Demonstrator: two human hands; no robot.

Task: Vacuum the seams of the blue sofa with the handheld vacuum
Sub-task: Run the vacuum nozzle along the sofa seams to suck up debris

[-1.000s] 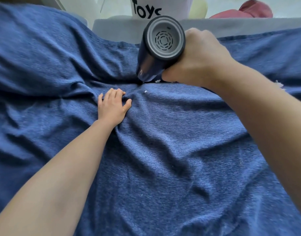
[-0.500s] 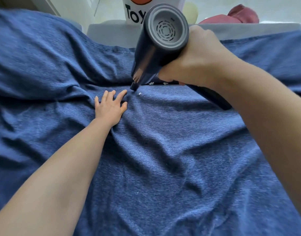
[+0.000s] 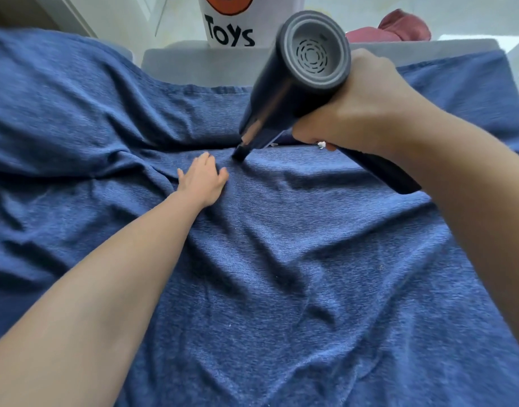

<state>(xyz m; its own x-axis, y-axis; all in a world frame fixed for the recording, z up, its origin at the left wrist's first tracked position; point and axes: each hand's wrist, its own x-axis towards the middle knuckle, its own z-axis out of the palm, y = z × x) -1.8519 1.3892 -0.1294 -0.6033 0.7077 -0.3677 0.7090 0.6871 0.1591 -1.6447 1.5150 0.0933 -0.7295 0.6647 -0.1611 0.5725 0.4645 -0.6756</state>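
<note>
Gripping the dark, glossy handheld vacuum [image 3: 284,92] with curled fingers, the person's right hand [image 3: 367,113] is holding it tilted, so that the narrow black nozzle is pointing down and to the left and its tip is touching the fabric at the seam where the seat is meeting the backrest. The round rear end of the vacuum is facing up; it is a matt grey ring with a recessed disc carrying short curved vent slits. The black handle is sticking out below the wrist, towards the right.

The left hand [image 3: 202,179] is lying flat on the blue sofa [image 3: 281,289], fingers straight and slightly spread, palm pressing on the cloth just beside the nozzle tip, a little to its left. The sofa cover is a soft, knitted-looking blue fabric with a fine heathered texture, and it is lying in many loose folds and wrinkles across the seat and the back cushion. A few tiny white specks are sitting on the cloth, and a small white crumb [image 3: 320,145] is showing in the seam under the right hand.

Behind the sofa a smooth pale grey ledge [image 3: 193,66] is running across. On it a white container with black letters "Toys" [image 3: 229,24] is standing, and further right a dusty red cloth item [image 3: 399,27] is resting.
</note>
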